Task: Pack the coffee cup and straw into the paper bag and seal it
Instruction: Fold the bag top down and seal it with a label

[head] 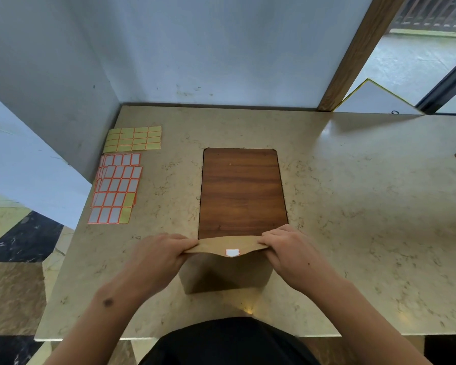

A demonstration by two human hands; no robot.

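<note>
A brown paper bag (225, 275) stands upright on the marble counter (353, 206) near its front edge. The bag's top is folded over toward me, and a small white sticker (232, 252) with a red border sits on the flap's edge. My left hand (161, 252) pinches the left end of the folded top. At the flap's right end, my right hand (287, 248) pinches it too. The coffee cup and straw are not visible; the closed bag hides its inside.
A dark wooden board (241, 191) is set into the counter just behind the bag. Sheets of red-bordered white stickers (116, 188) and a yellow backing sheet (133, 138) lie at the left. A white wall closes the back and left.
</note>
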